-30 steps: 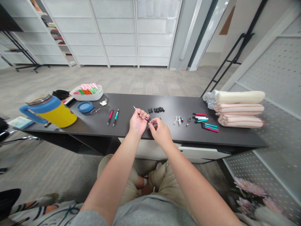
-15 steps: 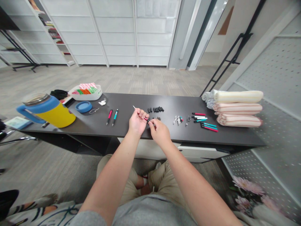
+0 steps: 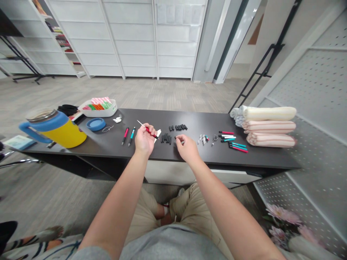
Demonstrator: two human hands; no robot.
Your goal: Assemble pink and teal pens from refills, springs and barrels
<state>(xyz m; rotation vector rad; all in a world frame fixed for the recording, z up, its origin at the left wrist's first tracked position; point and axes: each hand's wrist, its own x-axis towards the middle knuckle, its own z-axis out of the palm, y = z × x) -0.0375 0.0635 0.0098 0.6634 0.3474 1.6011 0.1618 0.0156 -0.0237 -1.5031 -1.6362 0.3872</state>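
Note:
My left hand [image 3: 144, 141] is closed around a red pen barrel [image 3: 150, 132], whose dark end points right. A thin white stick like a pen refill [image 3: 140, 124] pokes out on the left; whether it joins the barrel is unclear. Just right of this hand lie several black pen grips [image 3: 166, 138] and white slips or sticks [image 3: 157, 135], partly hidden by the fingers. My right hand [image 3: 186, 147] is apart from the left, thumb and forefinger pinched over the table. A tiny dark bit shows at its fingertips, too small to name. Behind it sits another row of black grips [image 3: 180, 128].
Left on the dark table [image 3: 130, 115] lie a red pen [image 3: 125, 136], a teal pen [image 3: 131, 136], a blue lid [image 3: 95, 124] and a yellow-blue mug [image 3: 63, 128]. On the right are small metal parts [image 3: 215, 138], coloured barrels [image 3: 227, 136] and rolled towels [image 3: 269, 125].
My hands have moved apart: the left went left with the red barrel, and the right let go of its end. The black grips between them are now uncovered.

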